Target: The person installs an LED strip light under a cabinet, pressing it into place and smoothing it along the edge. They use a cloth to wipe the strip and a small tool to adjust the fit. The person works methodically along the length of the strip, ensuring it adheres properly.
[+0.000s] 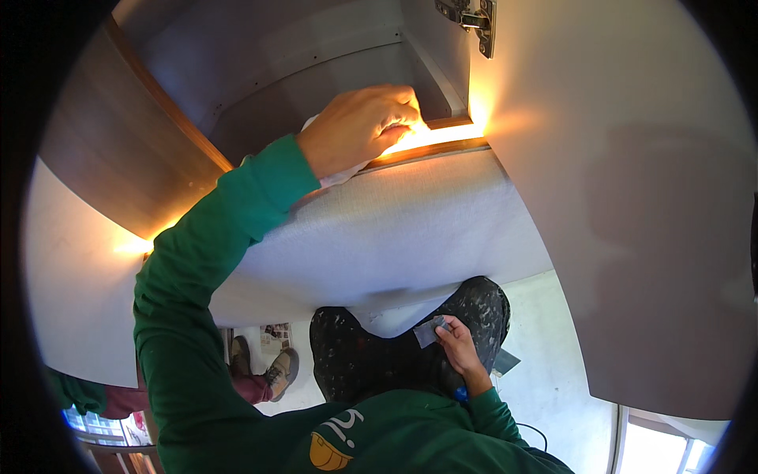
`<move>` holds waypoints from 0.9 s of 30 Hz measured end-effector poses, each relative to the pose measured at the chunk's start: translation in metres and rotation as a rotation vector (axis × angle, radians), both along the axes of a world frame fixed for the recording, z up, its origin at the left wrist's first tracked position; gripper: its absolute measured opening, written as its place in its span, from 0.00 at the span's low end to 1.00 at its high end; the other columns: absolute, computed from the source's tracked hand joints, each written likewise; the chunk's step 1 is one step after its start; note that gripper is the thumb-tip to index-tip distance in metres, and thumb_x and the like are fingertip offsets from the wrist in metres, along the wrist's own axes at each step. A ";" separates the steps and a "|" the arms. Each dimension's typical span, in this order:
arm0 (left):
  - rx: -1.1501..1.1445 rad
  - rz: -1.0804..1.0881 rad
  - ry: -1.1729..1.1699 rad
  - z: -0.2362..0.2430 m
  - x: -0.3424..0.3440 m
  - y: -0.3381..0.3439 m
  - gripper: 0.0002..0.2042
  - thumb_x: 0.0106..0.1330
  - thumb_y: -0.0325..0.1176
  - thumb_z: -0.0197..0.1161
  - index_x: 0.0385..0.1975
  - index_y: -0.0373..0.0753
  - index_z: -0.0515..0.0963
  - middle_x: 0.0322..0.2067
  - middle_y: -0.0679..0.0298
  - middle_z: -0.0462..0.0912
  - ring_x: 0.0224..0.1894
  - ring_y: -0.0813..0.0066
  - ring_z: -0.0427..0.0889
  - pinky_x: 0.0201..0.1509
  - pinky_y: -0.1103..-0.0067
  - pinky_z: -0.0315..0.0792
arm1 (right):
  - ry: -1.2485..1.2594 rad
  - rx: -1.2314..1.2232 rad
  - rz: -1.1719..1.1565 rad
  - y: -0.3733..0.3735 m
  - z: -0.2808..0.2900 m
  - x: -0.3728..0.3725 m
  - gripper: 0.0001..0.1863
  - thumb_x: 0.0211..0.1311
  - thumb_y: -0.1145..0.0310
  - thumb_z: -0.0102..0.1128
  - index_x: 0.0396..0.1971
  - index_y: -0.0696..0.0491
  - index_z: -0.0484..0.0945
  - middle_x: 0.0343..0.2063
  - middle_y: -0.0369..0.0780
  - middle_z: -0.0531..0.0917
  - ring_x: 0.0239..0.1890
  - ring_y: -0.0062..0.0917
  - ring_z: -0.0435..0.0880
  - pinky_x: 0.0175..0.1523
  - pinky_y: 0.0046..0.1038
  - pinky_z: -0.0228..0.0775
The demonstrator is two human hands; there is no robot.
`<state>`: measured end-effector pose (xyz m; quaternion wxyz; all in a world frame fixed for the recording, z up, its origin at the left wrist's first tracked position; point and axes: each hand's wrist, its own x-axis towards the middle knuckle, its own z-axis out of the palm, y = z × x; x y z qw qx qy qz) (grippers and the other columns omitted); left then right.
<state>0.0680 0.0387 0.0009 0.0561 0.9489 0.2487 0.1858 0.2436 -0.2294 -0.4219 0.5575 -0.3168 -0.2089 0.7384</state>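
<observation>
My left hand (359, 130) is raised to the lower edge of an open cabinet, its fingers curled closed beside a glowing light strip (442, 136). A white cloth (341, 175) bunches out from under that hand and wrist, partly hidden by them. Down by my lap, my right hand (459, 347) pinches a small flat grey piece (427, 332) that looks like sandpaper. The strip runs along a wood-edged rail (430, 152), above a pale fabric-covered panel (410, 201). Glare blurs the left fingertips.
A large cabinet door (632, 237) hangs open on the right, with a metal hinge (478, 20) at its top. A curved wooden panel (126, 110) flanks the cabinet on the left. Another person's boot (282, 373) stands at lower left, and a dark cable (533, 433) lies at lower right.
</observation>
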 end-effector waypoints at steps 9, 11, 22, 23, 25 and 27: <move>-0.084 -0.119 -0.046 0.000 -0.002 0.017 0.07 0.72 0.25 0.59 0.43 0.33 0.82 0.42 0.58 0.83 0.45 0.60 0.83 0.51 0.66 0.77 | 0.012 -0.005 0.002 0.003 0.002 0.001 0.13 0.75 0.75 0.62 0.57 0.55 0.77 0.47 0.34 0.85 0.49 0.18 0.83 0.56 0.25 0.75; -0.040 -0.080 -0.016 -0.002 0.003 0.018 0.07 0.72 0.26 0.59 0.43 0.33 0.82 0.42 0.58 0.83 0.45 0.60 0.83 0.51 0.66 0.77 | -0.002 0.017 0.009 0.003 0.001 0.000 0.13 0.75 0.75 0.62 0.56 0.55 0.77 0.47 0.34 0.85 0.49 0.18 0.83 0.57 0.25 0.75; -0.029 -0.098 -0.063 -0.007 0.008 0.020 0.06 0.73 0.28 0.61 0.42 0.33 0.81 0.39 0.58 0.83 0.43 0.59 0.83 0.48 0.67 0.76 | 0.023 0.004 -0.002 0.003 0.002 0.000 0.13 0.75 0.74 0.62 0.56 0.55 0.77 0.47 0.34 0.85 0.49 0.18 0.83 0.56 0.25 0.75; -0.026 -0.103 -0.073 -0.006 0.010 0.021 0.06 0.73 0.29 0.61 0.42 0.33 0.81 0.39 0.58 0.83 0.43 0.59 0.83 0.48 0.67 0.76 | 0.016 -0.003 0.006 0.003 0.002 0.001 0.13 0.75 0.74 0.62 0.56 0.55 0.77 0.47 0.34 0.85 0.49 0.18 0.83 0.56 0.25 0.75; -0.039 -0.078 -0.075 -0.008 0.022 0.024 0.07 0.74 0.30 0.60 0.42 0.34 0.82 0.39 0.58 0.83 0.44 0.58 0.83 0.48 0.66 0.76 | 0.009 -0.016 0.019 0.004 0.003 0.001 0.13 0.75 0.75 0.62 0.56 0.55 0.77 0.47 0.34 0.85 0.49 0.18 0.83 0.56 0.25 0.74; -0.048 -0.111 -0.081 -0.009 0.028 0.029 0.07 0.73 0.30 0.60 0.41 0.35 0.83 0.39 0.57 0.83 0.44 0.58 0.83 0.49 0.66 0.76 | -0.001 -0.037 0.030 0.004 0.004 0.002 0.13 0.76 0.75 0.62 0.56 0.55 0.77 0.47 0.34 0.85 0.49 0.18 0.83 0.56 0.25 0.74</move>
